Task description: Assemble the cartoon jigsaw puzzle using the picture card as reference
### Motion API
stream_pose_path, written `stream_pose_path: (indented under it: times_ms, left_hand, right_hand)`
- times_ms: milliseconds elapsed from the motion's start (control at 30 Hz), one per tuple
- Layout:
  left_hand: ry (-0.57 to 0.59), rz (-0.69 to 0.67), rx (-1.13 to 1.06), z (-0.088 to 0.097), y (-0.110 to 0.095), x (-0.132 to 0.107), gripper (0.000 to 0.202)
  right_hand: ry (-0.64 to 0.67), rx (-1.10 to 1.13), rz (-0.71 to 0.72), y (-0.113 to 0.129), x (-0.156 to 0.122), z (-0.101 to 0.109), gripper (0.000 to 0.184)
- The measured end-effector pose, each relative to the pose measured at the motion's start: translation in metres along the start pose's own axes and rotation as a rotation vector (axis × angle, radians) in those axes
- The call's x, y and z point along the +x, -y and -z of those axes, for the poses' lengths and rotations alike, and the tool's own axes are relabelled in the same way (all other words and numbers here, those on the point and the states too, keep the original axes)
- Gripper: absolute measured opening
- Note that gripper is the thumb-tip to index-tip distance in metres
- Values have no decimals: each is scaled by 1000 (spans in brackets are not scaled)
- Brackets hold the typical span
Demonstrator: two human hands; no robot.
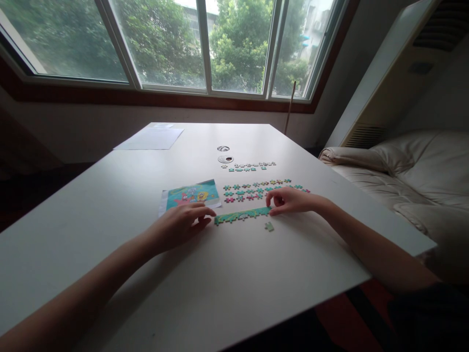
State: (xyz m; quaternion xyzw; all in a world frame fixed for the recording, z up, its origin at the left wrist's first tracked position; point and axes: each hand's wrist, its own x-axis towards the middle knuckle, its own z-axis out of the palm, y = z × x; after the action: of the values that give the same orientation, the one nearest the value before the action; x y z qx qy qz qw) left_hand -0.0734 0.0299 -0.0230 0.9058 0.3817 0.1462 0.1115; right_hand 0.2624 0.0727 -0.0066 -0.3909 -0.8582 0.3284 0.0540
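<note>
A joined strip of green-blue puzzle pieces (pixel 242 215) lies flat on the white table (pixel 205 278). At its left end is my left hand (pixel 185 222), with the index fingertip at the corner of the strip and the thumb a little apart below. My right hand (pixel 291 200) has its fingers curled, and the thumb and index finger close on the strip's right end. Just below that end sits a single loose green puzzle piece (pixel 269 227). Beyond my left hand lies a cartoon reference picture (pixel 200 189), its lower edge partly covered by the hand.
Loose puzzle pieces (pixel 247 191) stand in several rows past the strip, with paler pieces (pixel 252 166) farther back. Two round holes or discs (pixel 225 159) are beyond them. White paper (pixel 150 139) lies at the far left. A leather sofa (pixel 370 168) is to the right.
</note>
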Motion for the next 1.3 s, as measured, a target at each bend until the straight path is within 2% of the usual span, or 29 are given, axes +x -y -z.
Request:
stream_pose_path:
  times_ms: [167, 433, 500, 600, 700, 800, 900, 1100, 1300]
  left_hand:
    - [17, -93, 10, 3, 0, -1, 25]
    - [-24, -97, 82, 4, 3, -2, 27]
    - [-38, -65, 128, 10, 10, -2, 27]
    - [-28, 21, 179, 24, 31, -6, 31]
    - [23, 165, 202, 41, 60, -14, 42]
    - [47, 231, 199, 54, 87, -26, 53]
    - [71, 284, 185, 60, 103, -35, 66]
    - [125, 341, 148, 57, 110, -38, 64]
    - [120, 344, 140, 56, 113, -37, 58]
  right_hand:
    - [-12, 5, -7, -1, 1, -2, 29]
    - [-70, -72, 8, -2, 2, -4, 28]
    - [-83, -87, 18, 0, 1, -3, 28]
    - [-53, -111, 40, 8, -3, -2, 27]
    - [2, -129, 76, 19, -6, -3, 29]
    - [69, -114, 93, 28, -9, -5, 32]
    - [136, -95, 59, 31, -10, -6, 31]
    - [202, -96, -22, 29, -14, 0, 31]
    - [234, -94, -54, 25, -16, 3, 34]
